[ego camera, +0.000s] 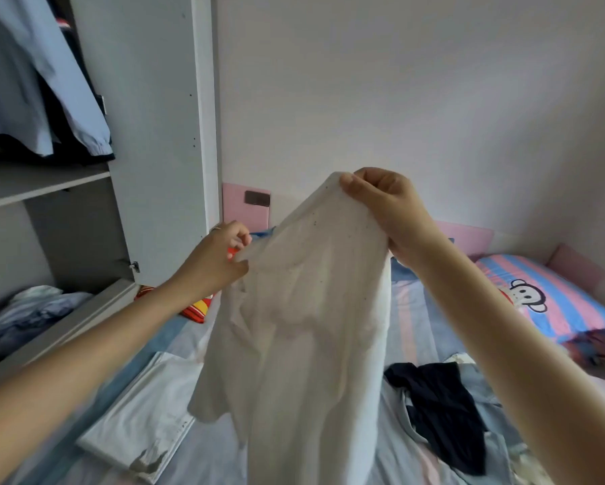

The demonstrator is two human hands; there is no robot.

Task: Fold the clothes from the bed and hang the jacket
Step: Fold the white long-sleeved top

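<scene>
White shirt [304, 327] hangs over striped bed [411, 309] beside open wardrobe [154, 134].

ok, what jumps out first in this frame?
A white garment held up mid-frame, pinched at its top by the left hand and the right hand. At right, a pink-and-blue striped pillow with a cartoon monkey lies on the bed; top left, a pale blue jacket hangs in the wardrobe.

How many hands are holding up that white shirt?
2. The left hand pinches the white shirt at its side edge, near the wardrobe; the right hand grips its top corner, higher up. No other hand shows.
</scene>
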